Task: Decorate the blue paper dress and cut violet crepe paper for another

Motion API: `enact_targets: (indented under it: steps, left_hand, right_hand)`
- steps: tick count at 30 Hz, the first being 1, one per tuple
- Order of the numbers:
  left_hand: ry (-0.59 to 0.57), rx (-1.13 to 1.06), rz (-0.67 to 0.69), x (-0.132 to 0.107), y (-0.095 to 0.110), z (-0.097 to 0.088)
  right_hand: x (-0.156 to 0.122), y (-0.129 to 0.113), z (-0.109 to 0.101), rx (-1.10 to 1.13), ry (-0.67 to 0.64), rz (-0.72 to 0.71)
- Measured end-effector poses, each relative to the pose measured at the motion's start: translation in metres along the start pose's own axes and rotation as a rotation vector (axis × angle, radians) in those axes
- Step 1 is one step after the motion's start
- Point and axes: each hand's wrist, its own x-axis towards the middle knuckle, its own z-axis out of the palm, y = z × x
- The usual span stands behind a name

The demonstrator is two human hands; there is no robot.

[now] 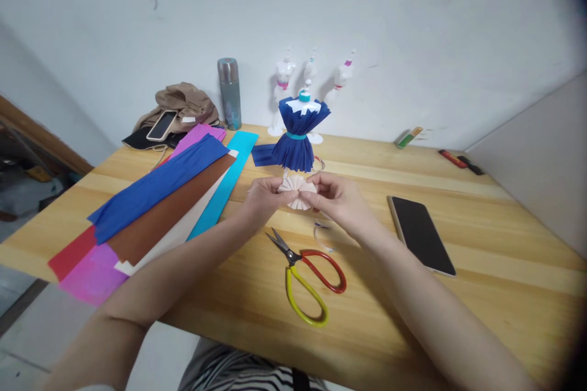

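I hold the pale pleated paper fan (pixel 298 190) just above the table (pixel 481 269), pinched at either edge between my left hand (pixel 262 197) and right hand (pixel 338 197); the blue paper dress (pixel 299 142) stands close behind, scissors (pixel 306 275) lie nearer me, phone (pixel 420 233) to the right, coloured paper sheets (pixel 160 208) to the left

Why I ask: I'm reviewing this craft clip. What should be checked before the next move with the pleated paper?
1. Pleated paper held by left hand and right hand: ok.
2. Pleats fastened at the middle: cannot tell, hidden in the grip.
3. Scissors free on the table, near the hands: ok.
4. Phone apart from the work, to the right: ok.
5. Coloured sheets fully on the table: not ok, the pink end overhangs the edge.
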Motion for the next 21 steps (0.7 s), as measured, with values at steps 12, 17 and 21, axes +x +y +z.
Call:
enact_targets:
  steps: [12,17,21]
  left_hand:
    - [-0.101,0.171,0.087,0.011,-0.002,-0.011]
    - [-0.168,0.122,0.044,0.013,-0.001,-0.014]
    - [-0.200,0.094,0.026,0.012,0.004,-0.014]
  right_hand:
    - [0.001,0.011,-0.007,0.057,-0.128,0.076]
    - [0.002,0.014,-0.007,0.161,-0.165,0.073]
    - [0.004,0.019,-0.005,0.210,-0.164,0.083]
